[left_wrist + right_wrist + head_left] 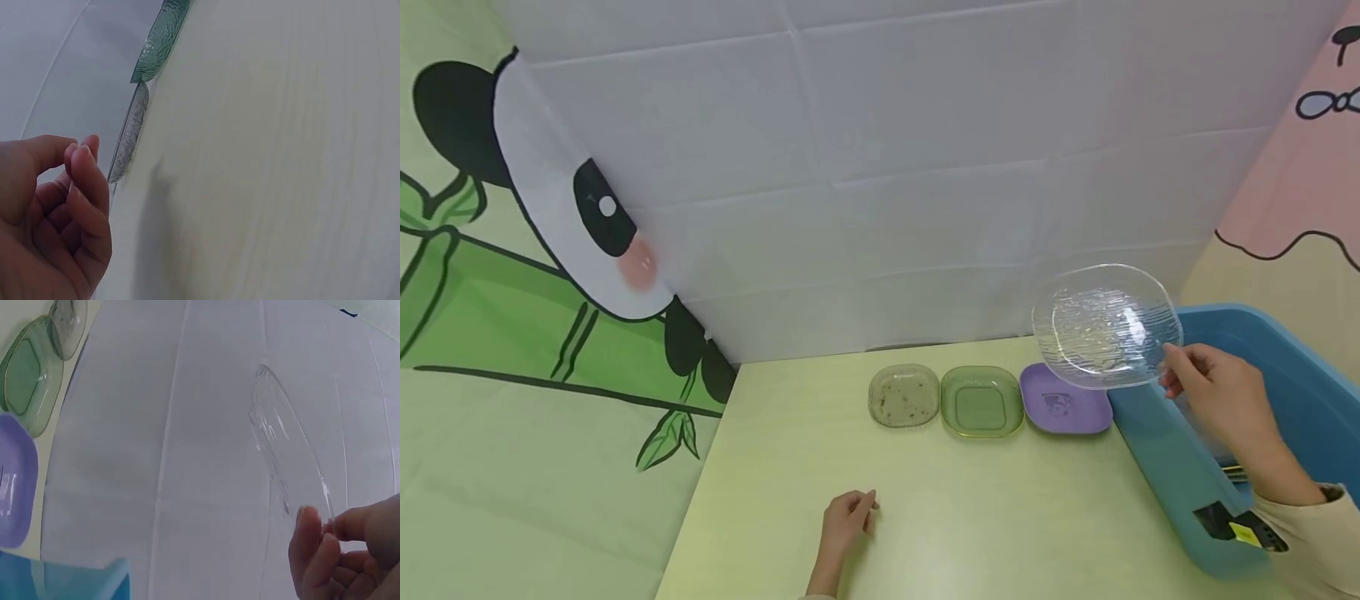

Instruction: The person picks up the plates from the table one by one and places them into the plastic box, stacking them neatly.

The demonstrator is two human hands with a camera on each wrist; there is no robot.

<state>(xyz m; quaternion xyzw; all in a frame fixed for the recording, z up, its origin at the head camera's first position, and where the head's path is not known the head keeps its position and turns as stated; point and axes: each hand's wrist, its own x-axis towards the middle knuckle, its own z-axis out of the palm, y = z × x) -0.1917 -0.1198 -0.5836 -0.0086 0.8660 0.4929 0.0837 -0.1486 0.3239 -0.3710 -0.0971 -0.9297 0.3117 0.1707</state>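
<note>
Between the thumb and fingers of my right hand (1225, 392) is the edge of a clear plastic plate (1105, 325), held tilted above the table and the blue tub's near-left rim. In the right wrist view the clear plate (287, 444) shows almost edge-on. My left hand (846, 521) is low over the table with loosely curled fingers and nothing in them. Along the back of the table sit a clear dish with brown specks (904, 397), a green square dish (982, 402) and a purple dish (1066, 402), side by side.
A blue tub (1165, 492) stands at the table's right side, with some items inside partly hidden by my right arm. Behind the dishes hangs a white cloth (850, 208). Printed panda and bamboo fabric (550, 275) covers the left side.
</note>
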